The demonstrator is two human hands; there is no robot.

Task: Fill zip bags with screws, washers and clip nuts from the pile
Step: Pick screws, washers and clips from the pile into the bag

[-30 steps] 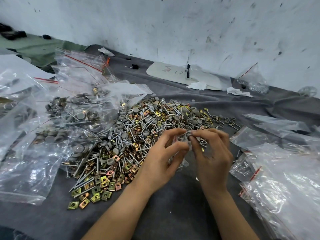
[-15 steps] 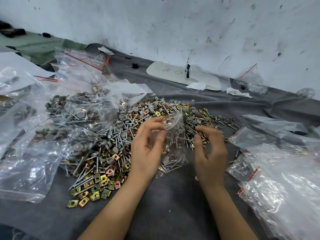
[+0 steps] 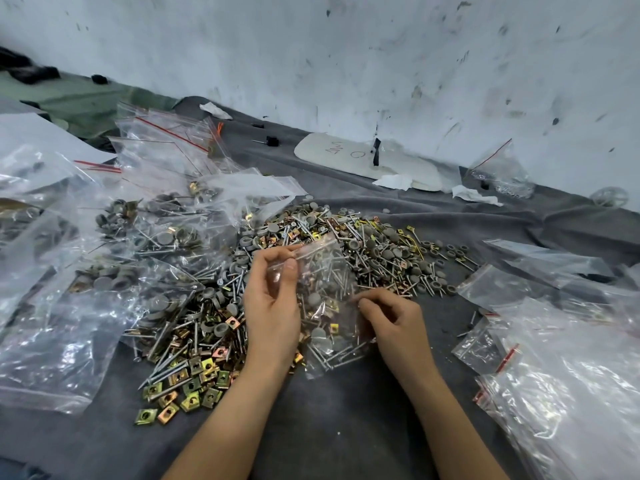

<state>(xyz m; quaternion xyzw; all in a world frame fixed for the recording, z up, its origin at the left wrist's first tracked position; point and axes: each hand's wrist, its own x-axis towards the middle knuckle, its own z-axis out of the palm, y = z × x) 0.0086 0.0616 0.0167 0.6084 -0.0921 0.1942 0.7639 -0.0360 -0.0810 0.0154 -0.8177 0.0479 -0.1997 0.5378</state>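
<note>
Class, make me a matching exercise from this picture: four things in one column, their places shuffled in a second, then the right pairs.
1 clip nuts
2 held zip bag
3 empty zip bags
4 white board

A by the far wall
B between left hand and right hand
C near left edge of the pile
D right of the hands

Pairs: 1-C, 2-B, 3-D, 4-A

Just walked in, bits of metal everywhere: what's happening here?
A person is bagging hardware. Their left hand pinches the top of a small clear plastic zip bag, already holding screws, grey washers and clip nuts, above the loose pile of mixed metal parts; the right hand pinches its lower side. Filled bags lie at left, empty bags at right.
</note>
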